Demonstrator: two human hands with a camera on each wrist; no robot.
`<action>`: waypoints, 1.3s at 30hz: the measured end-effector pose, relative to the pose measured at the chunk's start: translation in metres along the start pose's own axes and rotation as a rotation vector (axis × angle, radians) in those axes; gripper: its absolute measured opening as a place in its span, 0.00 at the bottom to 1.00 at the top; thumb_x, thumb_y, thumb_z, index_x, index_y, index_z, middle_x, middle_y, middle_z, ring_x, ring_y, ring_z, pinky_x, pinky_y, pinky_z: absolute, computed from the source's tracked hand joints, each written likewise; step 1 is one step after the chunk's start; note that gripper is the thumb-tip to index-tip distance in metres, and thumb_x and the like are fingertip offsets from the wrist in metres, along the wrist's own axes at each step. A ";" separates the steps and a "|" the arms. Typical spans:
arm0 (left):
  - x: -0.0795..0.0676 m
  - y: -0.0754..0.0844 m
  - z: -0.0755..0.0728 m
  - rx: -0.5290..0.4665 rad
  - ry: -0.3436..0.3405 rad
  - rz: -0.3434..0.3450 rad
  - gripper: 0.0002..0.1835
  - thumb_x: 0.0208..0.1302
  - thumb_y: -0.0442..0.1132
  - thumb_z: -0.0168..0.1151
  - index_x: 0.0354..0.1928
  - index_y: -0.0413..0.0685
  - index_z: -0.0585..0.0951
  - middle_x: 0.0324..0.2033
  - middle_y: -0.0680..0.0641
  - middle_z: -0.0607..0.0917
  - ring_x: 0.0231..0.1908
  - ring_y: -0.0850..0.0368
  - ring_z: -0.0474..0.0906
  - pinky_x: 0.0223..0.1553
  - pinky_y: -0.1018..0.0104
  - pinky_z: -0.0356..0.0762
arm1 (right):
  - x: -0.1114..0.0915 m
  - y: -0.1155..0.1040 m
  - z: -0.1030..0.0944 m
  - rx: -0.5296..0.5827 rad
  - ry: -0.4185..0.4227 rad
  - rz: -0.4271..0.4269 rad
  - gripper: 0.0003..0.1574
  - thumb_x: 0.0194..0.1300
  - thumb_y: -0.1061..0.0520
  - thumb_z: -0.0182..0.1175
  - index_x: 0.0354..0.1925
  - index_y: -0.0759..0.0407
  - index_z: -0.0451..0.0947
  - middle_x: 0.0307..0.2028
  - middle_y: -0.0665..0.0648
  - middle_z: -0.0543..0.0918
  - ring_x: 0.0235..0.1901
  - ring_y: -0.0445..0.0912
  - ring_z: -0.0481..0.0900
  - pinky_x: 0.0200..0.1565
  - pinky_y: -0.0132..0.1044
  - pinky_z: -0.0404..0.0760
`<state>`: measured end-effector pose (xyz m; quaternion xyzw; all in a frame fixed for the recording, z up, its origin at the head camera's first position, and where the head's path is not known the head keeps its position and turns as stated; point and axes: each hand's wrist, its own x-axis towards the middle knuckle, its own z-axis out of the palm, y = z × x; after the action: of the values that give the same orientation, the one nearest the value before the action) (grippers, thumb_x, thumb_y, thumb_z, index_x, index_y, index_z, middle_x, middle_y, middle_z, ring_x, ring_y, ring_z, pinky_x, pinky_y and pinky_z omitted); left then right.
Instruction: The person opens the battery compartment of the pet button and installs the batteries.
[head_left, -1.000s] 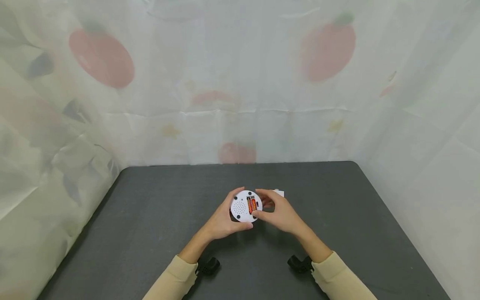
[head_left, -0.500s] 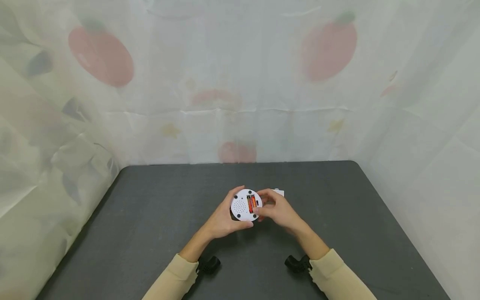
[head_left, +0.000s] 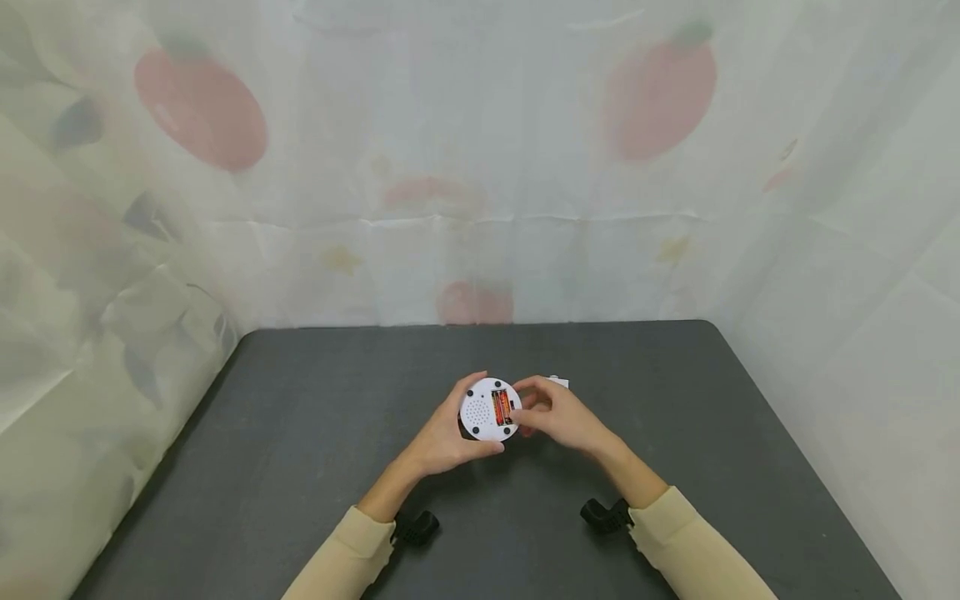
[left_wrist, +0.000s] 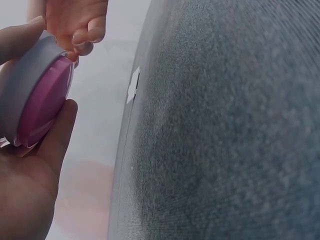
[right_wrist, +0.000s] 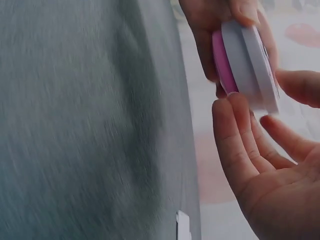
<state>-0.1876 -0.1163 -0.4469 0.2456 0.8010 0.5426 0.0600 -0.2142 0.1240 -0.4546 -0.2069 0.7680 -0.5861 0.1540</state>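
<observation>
One round white-faced device (head_left: 476, 412), left hand (head_left: 441, 438) gripping it, right hand (head_left: 564, 418) lightly pinching its edge

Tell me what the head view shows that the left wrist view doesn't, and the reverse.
Only the head view shows the two batteries in the white face of the device, both sleeves and the black mounts near the cuffs.

Only the left wrist view shows the device's pink side, turned away from the head camera.

Both show the left hand holding the device, the right hand close to it, a white piece on the dark table, and the pale curtain.
</observation>
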 end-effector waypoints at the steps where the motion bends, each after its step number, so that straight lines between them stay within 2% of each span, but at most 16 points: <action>1: 0.000 0.000 0.000 0.001 0.004 0.001 0.55 0.52 0.33 0.80 0.78 0.49 0.57 0.60 0.42 0.74 0.51 0.53 0.75 0.49 0.59 0.74 | 0.000 -0.001 -0.004 -0.014 -0.007 0.000 0.27 0.71 0.56 0.65 0.63 0.63 0.72 0.41 0.62 0.83 0.40 0.64 0.85 0.47 0.60 0.81; 4: -0.001 0.003 -0.001 0.014 0.018 -0.004 0.55 0.51 0.33 0.81 0.77 0.49 0.58 0.59 0.42 0.75 0.52 0.53 0.75 0.52 0.55 0.72 | 0.000 -0.002 -0.015 -0.059 -0.004 0.003 0.25 0.73 0.54 0.63 0.63 0.64 0.74 0.42 0.66 0.83 0.42 0.67 0.83 0.47 0.59 0.81; 8: -0.001 0.006 -0.003 0.028 0.029 -0.020 0.55 0.50 0.34 0.81 0.77 0.49 0.59 0.59 0.42 0.76 0.53 0.51 0.74 0.54 0.53 0.70 | 0.002 -0.001 -0.028 -0.157 0.037 -0.002 0.22 0.73 0.54 0.62 0.59 0.64 0.77 0.42 0.70 0.83 0.39 0.65 0.83 0.46 0.57 0.81; 15: -0.001 0.008 -0.003 0.040 0.036 -0.026 0.55 0.50 0.34 0.81 0.77 0.48 0.59 0.60 0.42 0.76 0.54 0.49 0.74 0.56 0.51 0.69 | 0.012 0.008 -0.040 -0.398 0.197 -0.003 0.13 0.73 0.54 0.63 0.50 0.60 0.83 0.37 0.54 0.84 0.34 0.48 0.80 0.38 0.44 0.78; 18: -0.001 0.007 -0.003 0.029 0.039 -0.028 0.55 0.50 0.34 0.81 0.77 0.48 0.59 0.60 0.42 0.76 0.55 0.50 0.74 0.57 0.51 0.68 | 0.018 0.013 -0.043 -0.472 0.266 0.008 0.11 0.72 0.54 0.63 0.48 0.59 0.84 0.37 0.51 0.83 0.36 0.45 0.79 0.39 0.44 0.78; 23: -0.001 0.006 -0.002 0.013 0.048 -0.033 0.55 0.50 0.33 0.81 0.77 0.47 0.59 0.60 0.44 0.76 0.54 0.51 0.74 0.56 0.51 0.68 | 0.026 0.017 -0.043 -0.529 0.342 0.051 0.10 0.72 0.54 0.63 0.46 0.59 0.84 0.38 0.54 0.84 0.38 0.49 0.80 0.42 0.49 0.78; 29: -0.002 0.007 -0.002 0.028 0.051 -0.036 0.55 0.50 0.33 0.81 0.77 0.49 0.59 0.60 0.43 0.75 0.54 0.51 0.74 0.55 0.51 0.69 | 0.035 0.028 -0.043 -0.589 0.411 0.132 0.15 0.70 0.52 0.65 0.48 0.63 0.83 0.41 0.60 0.82 0.42 0.54 0.79 0.45 0.52 0.78; 33: -0.003 0.007 -0.002 0.024 0.054 -0.038 0.54 0.50 0.33 0.81 0.77 0.49 0.59 0.60 0.44 0.75 0.53 0.52 0.74 0.54 0.52 0.71 | 0.038 0.037 -0.043 -0.638 0.422 0.203 0.21 0.70 0.50 0.65 0.50 0.65 0.81 0.43 0.63 0.80 0.44 0.57 0.77 0.45 0.53 0.77; 39: -0.004 0.007 -0.002 0.027 0.052 -0.039 0.54 0.50 0.34 0.81 0.77 0.50 0.59 0.59 0.44 0.76 0.53 0.52 0.74 0.54 0.53 0.70 | 0.038 0.049 -0.043 -0.645 0.431 0.313 0.26 0.69 0.45 0.66 0.55 0.63 0.80 0.52 0.67 0.76 0.54 0.64 0.71 0.46 0.57 0.74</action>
<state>-0.1828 -0.1173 -0.4406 0.2164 0.8142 0.5368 0.0465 -0.2747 0.1524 -0.4899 0.0022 0.9491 -0.3148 0.0044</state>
